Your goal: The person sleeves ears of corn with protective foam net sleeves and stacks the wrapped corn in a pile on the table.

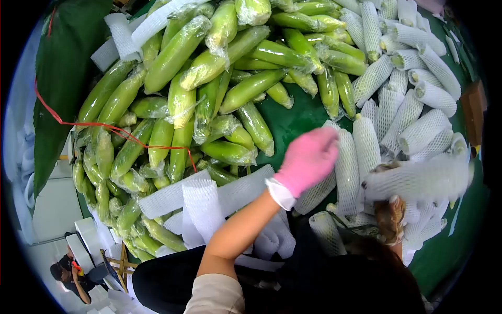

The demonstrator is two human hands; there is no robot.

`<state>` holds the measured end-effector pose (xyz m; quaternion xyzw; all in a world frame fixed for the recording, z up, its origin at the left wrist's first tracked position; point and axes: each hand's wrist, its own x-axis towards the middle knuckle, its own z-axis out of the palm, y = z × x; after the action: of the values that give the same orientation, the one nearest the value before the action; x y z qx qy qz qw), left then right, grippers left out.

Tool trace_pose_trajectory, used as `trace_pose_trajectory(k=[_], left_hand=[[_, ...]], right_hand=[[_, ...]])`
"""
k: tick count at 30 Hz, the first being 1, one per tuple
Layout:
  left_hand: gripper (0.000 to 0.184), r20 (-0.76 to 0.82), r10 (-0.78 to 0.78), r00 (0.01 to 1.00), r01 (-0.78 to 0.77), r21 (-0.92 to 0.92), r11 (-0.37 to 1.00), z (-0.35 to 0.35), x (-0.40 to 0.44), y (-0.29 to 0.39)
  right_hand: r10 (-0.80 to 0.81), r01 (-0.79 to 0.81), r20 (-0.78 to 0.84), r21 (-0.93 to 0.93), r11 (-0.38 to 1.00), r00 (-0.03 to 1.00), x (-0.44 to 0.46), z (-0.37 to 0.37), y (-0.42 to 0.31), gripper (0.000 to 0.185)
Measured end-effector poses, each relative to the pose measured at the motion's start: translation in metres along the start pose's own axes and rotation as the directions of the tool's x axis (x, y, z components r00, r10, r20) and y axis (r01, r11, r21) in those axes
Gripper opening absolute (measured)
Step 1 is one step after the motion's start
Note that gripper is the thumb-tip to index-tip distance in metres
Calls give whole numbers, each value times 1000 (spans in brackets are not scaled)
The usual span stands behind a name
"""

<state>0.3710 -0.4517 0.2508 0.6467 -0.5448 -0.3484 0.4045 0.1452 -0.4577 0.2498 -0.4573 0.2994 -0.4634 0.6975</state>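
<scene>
My left hand (308, 159), in a pink glove over a white cuff, is above the green table surface (285, 123). Its fingers look bent but are smeared, and whether they hold anything cannot be made out. Just right of them lies an ear of corn in a white foam net sleeve (346, 170). My right hand (391, 217), in a brownish, mottled glove, grips a foam-sleeved ear of corn (423, 180) near its left end. That sleeve is blurred by motion and hides part of the hand.
Plastic-wrapped green ears of corn (225, 57) are heaped at left and top. Many sleeved ears (418, 104) are piled at right. Loose foam sleeves (201, 206) lie near my left forearm. Red string (117, 128) crosses the heap. Another person (73, 275) is at lower left.
</scene>
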Motion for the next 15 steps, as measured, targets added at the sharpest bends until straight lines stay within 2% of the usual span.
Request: trace_pose_trajectory(k=[1, 2, 3, 4, 5, 6, 7, 8, 10, 11, 12, 13, 15], left_hand=[[13, -27, -60, 998, 61, 39, 997, -9, -2, -10], [14, -38, -139, 990, 139, 2, 990, -20, -4, -18], [14, -67, -192, 979, 186, -86, 979, -31, -5, -26], [15, -123, -257, 959, 247, -92, 965, -42, -6, -32], [15, -162, -315, 935, 318, -4, 948, -58, -6, -29], [16, -223, -232, 947, 224, -58, 973, -65, -10, -51], [16, -189, -310, 932, 296, -97, 950, -77, -14, -51], [16, -157, -354, 922, 341, -109, 934, -87, -18, -57], [16, -116, -447, 887, 424, -178, 888, -88, -26, -72], [16, -99, -490, 866, 459, -230, 858, -85, -28, -79], [17, -125, -438, 890, 431, -81, 899, -82, -32, -92], [19, -223, -337, 915, 361, 76, 930, -74, -37, -115], [16, -238, -277, 931, 326, 200, 924, -72, -35, -99]], right_hand=[[142, -139, 30, -102, 985, 989, -13, -6, 11, 60], [343, -343, 78, -16, 939, 936, -16, 2, 22, 57], [528, -537, 122, 49, 842, 840, -20, 11, 32, 55], [474, -464, 209, -99, 880, 855, -26, 28, 60, 55], [564, -491, 215, -314, 813, 797, -15, 59, 65, 48], [527, -260, 261, -644, 719, 809, -10, 64, 106, 50], [487, 21, 306, -862, 507, 818, -5, 69, 147, 52], [563, 10, 286, -896, 443, 775, 4, 86, 158, 61], [701, 20, 239, -952, 306, 672, 21, 118, 181, 94], [714, 26, 254, -949, 314, 653, 8, 126, 208, 95], [784, -81, 209, -947, 312, 584, 9, 139, 210, 96], [748, -110, 263, -906, 409, 610, 5, 137, 222, 93], [652, -85, 334, -848, 523, 681, 13, 135, 208, 77]])
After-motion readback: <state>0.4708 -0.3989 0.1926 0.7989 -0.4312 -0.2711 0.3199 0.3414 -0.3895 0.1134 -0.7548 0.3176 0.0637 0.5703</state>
